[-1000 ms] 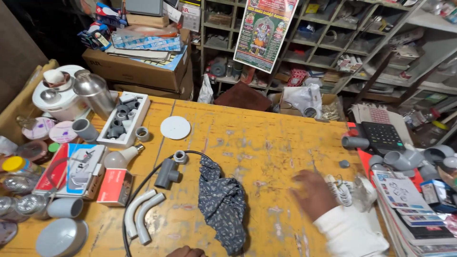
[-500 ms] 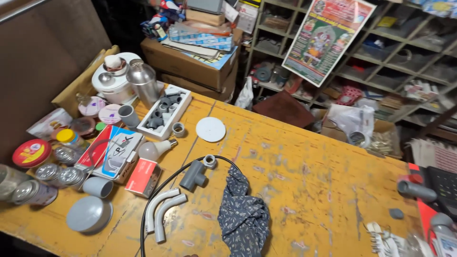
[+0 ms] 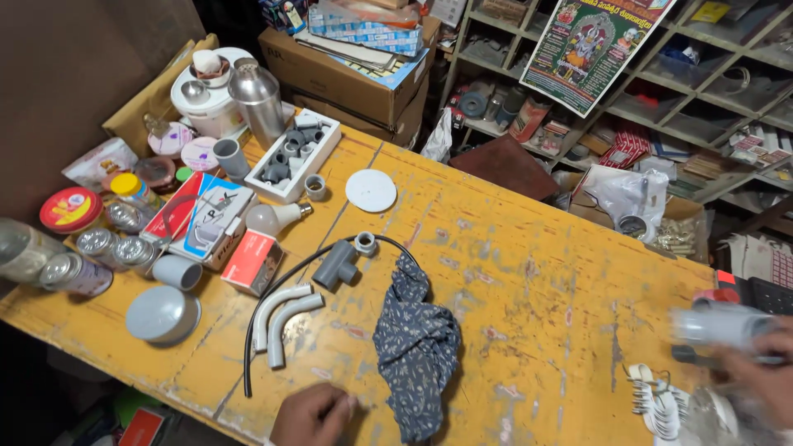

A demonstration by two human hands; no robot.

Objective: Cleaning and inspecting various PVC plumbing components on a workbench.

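Spanning the view, worn yellow wooden table (image 3: 529, 272), strewn with fittings. Near its front edge, crumpled dark blue patterned cloth (image 3: 417, 347). Just beside that, left hand (image 3: 314, 413) resting on the tabletop, fingers loosely curled, holding nothing. At the right edge, right hand (image 3: 764, 380) wrapped round a blurred pale grey plastic pipe piece (image 3: 720, 324), raised above white plastic clips (image 3: 652, 396). Best gripped firmly at mid-length, kept level and clear of the clips. Unlike half a second ago: both hands now in view, neither showing then.

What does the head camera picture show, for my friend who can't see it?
A person's left hand rests on a worn yellow table beside a dark patterned cloth. Their right hand, blurred, holds a pale tube. Grey pipe fittings lie nearby.
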